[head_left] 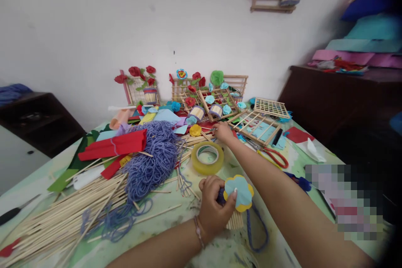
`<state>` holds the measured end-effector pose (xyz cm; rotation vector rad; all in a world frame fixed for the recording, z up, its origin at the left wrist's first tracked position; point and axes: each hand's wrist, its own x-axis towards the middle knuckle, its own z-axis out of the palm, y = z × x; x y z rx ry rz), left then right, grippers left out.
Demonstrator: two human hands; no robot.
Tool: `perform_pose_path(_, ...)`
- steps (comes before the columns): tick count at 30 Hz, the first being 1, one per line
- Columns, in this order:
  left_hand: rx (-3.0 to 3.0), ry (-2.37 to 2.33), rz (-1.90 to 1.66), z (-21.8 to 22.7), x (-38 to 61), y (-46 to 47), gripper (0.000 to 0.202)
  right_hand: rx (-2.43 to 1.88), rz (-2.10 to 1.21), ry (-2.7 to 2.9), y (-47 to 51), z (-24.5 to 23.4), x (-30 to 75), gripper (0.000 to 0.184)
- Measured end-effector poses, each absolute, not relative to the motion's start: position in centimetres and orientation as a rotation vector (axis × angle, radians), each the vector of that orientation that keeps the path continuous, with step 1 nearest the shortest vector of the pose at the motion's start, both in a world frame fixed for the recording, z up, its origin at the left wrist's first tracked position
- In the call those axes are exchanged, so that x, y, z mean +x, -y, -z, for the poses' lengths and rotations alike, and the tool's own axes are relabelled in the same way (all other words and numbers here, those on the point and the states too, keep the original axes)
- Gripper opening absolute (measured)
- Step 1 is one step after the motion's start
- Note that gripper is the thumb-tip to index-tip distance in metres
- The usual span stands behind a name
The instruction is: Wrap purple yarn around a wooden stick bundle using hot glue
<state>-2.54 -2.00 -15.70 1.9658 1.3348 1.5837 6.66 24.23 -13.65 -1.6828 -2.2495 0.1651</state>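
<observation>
My left hand (212, 206) is closed around a small stick basket (235, 221) bound with blue yarn. Its thumb presses on a paper flower (239, 191), light blue over yellow, at the front of the basket. A braided yarn loop (260, 243) hangs from the basket onto the table. My right hand (223, 133) reaches across to the pile at the back, fingers curled down among sticks and paper scraps; what they pinch, if anything, is hidden. Close to it are a yellow paper flower (195, 130) and a roll of clear tape (207, 158).
Blue yarn (153, 159) and thin sticks (75, 205) cover the left, near a knife (15, 212). Red-handled scissors (276, 157) lie right of my right forearm. Stick frames (256, 127) and paper flowers crowd the back by the wall.
</observation>
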Motion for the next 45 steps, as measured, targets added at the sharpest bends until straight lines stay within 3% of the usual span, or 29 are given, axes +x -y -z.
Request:
perform_pose_path(9, 1.932, -1.336, -1.56, 15.6, -2.6, 1.8, 0.016, -1.572, -0.065, 2.431, -25.7, 14.0, 6.3, 0.03)
perform_pose_path(20, 1.939, -1.335, -1.565, 15.5, -2.6, 1.9, 0.017, -1.571, -0.315, 2.445, -26.6, 14.3, 6.5, 0.029)
perform_pose_path(31, 1.942, -1.31, -1.559, 15.5, -2.7, 2.0, 0.016, -1.689, -0.212, 2.25, -27.2, 14.1, 7.8, 0.031)
perform_pose_path(45, 1.931, -1.299, -1.555, 15.4, -2.7, 2.0, 0.017, -1.528, -0.413, 2.087, -26.8, 13.3, 6.3, 0.03)
